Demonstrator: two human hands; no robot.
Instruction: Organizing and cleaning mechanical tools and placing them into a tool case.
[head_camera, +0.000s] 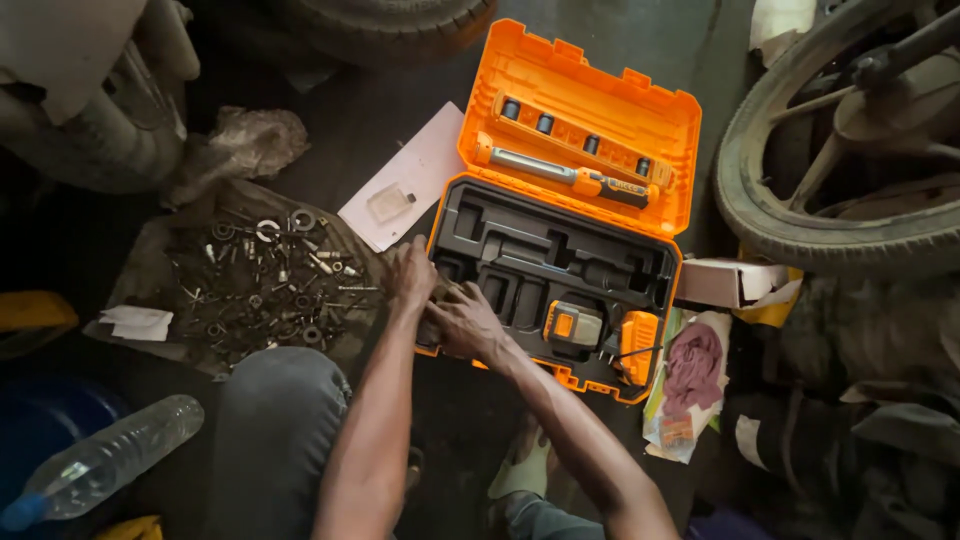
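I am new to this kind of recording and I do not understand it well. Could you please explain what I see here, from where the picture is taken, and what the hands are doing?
There is no machine here. A person works with two bare hands, and a camera worn on the head looks down at them, so you see the forearms reaching away from the bottom of the picture.

On the dark floor lies an open orange tool case. Its lid holds a long orange and grey tool; its black tray has shaped hollows, with an orange battery at the right.

The left hand rests at the left edge of the case. The right hand lies on the tray beside it. Whether either hand holds something small cannot be seen.

Left of the case, a heap of nuts and bolts lies on a sheet. A plastic bottle lies bottom left, and a tyre stands at the right.
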